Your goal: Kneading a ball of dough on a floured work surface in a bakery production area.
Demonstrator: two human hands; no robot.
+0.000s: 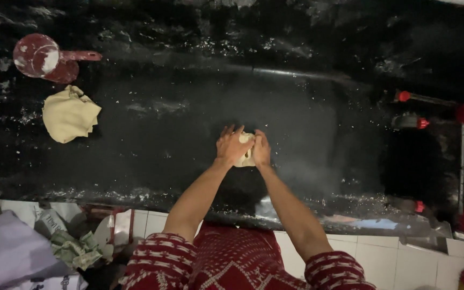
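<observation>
While a red scoop lies far left, I see my left hand and right hand clamped together on the dough ball.

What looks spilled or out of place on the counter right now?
White flour is scattered over the black counter, thickest along its front edge. The red scoop at far left is smeared with flour. Both hands, left hand and right hand, press a small dough piece; a bigger dough lump lies apart, crumpled.
</observation>
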